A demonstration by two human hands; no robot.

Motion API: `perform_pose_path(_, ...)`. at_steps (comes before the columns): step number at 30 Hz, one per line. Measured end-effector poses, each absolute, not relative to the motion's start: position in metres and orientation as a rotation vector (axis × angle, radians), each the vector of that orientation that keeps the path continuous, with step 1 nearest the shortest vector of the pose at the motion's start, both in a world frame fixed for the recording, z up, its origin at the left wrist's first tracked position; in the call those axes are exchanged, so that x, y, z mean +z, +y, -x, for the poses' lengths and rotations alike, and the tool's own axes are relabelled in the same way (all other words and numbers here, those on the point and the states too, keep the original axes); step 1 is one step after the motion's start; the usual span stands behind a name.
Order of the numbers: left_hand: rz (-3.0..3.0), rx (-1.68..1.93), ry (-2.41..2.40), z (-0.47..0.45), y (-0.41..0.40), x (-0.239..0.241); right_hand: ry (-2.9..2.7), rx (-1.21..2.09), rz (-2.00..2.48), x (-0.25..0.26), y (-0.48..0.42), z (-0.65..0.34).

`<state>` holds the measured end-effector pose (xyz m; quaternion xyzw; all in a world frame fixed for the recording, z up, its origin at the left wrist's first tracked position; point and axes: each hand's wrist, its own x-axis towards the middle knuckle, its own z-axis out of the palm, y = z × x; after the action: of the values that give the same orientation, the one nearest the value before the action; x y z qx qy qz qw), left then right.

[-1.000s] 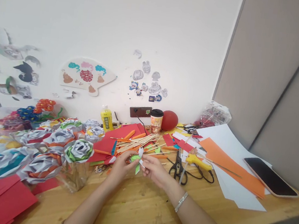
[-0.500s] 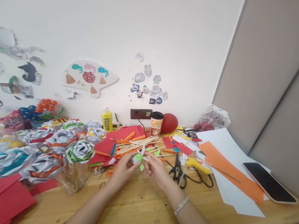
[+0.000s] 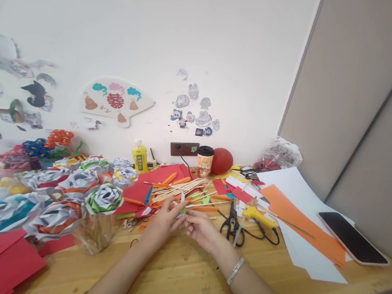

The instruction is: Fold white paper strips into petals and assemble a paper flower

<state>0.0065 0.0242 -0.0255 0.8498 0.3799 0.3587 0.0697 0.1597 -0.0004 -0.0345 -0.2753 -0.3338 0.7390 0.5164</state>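
Observation:
Over the middle of the table, my left hand (image 3: 168, 215) and my right hand (image 3: 201, 228) meet around a small green and white folded paper piece (image 3: 183, 209). Both hands have their fingers closed on it, and they cover most of it. Just behind them lies a heap of thin wooden sticks (image 3: 177, 190) on red paper (image 3: 142, 181). Black scissors (image 3: 231, 224) and a yellow hot glue gun (image 3: 261, 215) rest to the right of my right hand. Left of my left hand, a green and white paper flower (image 3: 105, 198) stands in a clear cup (image 3: 95, 235).
Many folded paper flowers (image 3: 57, 216) crowd the left side, with red sheets (image 3: 6, 262) in front. A yellow drink bottle (image 3: 140, 156), a lidded cup (image 3: 204, 162) and a red balloon (image 3: 223, 161) stand by the wall. Orange paper (image 3: 300, 225) and a phone (image 3: 353, 238) lie right.
My fingers have closed further around the paper piece, so less of its green shows. My right hand has turned and come nearer to my left hand.

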Motion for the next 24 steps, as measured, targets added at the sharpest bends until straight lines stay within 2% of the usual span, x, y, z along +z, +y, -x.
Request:
perform_pose_path(5, -2.705, 0.889, 0.993, -0.001, 0.018, -0.017, -0.871, 1.843, 0.684, -0.035, 0.001, -0.164)
perform_pose_path(24, -2.517, 0.884, 0.863, 0.002, 0.023, -0.009, -1.084, 1.765, 0.742, -0.022, -0.006, -0.164)
